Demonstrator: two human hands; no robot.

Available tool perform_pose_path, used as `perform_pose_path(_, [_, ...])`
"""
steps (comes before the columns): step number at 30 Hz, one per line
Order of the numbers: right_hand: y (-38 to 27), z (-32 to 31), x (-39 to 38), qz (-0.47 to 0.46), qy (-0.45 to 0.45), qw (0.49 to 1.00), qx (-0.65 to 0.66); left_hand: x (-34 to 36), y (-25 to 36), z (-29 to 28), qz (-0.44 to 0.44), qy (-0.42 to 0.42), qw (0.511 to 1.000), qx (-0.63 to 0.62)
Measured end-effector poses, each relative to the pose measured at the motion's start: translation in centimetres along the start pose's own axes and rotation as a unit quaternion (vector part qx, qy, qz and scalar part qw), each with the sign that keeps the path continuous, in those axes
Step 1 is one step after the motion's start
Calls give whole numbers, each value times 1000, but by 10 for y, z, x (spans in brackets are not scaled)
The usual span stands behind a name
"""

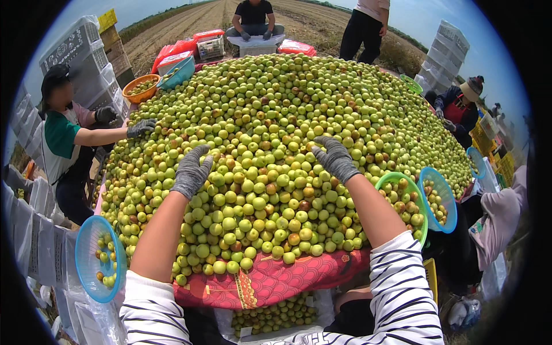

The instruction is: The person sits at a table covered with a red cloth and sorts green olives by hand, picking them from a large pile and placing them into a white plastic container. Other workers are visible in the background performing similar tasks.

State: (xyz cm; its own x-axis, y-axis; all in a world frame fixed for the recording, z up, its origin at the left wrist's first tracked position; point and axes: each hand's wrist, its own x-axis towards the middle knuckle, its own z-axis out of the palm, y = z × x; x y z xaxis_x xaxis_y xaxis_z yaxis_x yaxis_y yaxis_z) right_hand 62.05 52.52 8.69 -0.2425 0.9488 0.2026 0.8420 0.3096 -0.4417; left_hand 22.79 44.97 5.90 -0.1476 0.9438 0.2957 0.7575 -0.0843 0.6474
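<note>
Green, red-blushed, round, smooth fruits [259,203] lay heaped on a red patterned cloth [287,279] beneath the grey-gloved left hand [192,172] and right hand [337,160], fingers spread, nothing clasped; I judged the fruits light, firm, slippery, bruisable, best cupped around their sides.

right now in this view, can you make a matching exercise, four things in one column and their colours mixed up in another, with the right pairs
1. Wearer's left hand
2. Fruit pile
3. Cloth at the pile's near edge
4. Wearer's right sleeve

A. White with dark stripes
B. Red, patterned
C. Gray-gloved
D. Mostly green

Pairs: 1-C, 2-D, 3-B, 4-A
</note>
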Motion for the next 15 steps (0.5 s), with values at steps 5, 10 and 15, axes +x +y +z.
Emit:
perform_pose_path(5, [52, 43, 131, -22, 77, 988, -132, 131, -35, 59, 9, 41, 997, 72])
perform_pose_path(10, [107, 80, 232, -86, 182, 966, -160, 230, -78, 105, -10, 103, 994, 30])
perform_pose_path(15, [127, 108, 311, -162, 205, 960, -98, 320, -118, 128, -67, 97, 993, -31])
